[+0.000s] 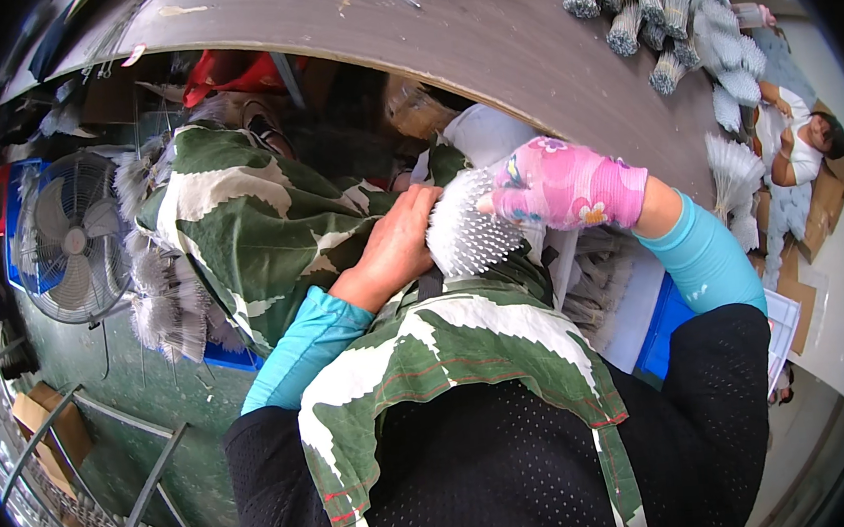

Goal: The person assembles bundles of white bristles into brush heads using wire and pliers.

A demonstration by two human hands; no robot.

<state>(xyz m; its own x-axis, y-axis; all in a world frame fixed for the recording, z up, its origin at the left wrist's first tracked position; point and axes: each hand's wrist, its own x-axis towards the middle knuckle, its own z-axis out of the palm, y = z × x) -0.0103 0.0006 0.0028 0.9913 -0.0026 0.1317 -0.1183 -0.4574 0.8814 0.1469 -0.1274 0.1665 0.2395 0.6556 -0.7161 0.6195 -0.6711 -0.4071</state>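
On my lap, over the camouflage apron point(259, 238), lies a bundle of thin white rods point(475, 234), its many pale tips fanned out toward me. My bare left hand point(395, 241) is closed along the bundle's left side, fingers pressed together against it. From the right, my right hand point(551, 187), in a pink flowered fingerless glove, reaches over the bundle. Its bent fingers are drawn together at the rod tips. Part of the bundle's far end is hidden by the hands and cloth.
A brown worktable point(483, 47) curves past in front, with several bundles of grey-tipped rods point(635, 4) at its right end. A floor fan point(73, 234) stands left beside more white bundles point(164, 296). A metal rail point(141, 499) is lower left. Another person point(803, 140) sits far right.
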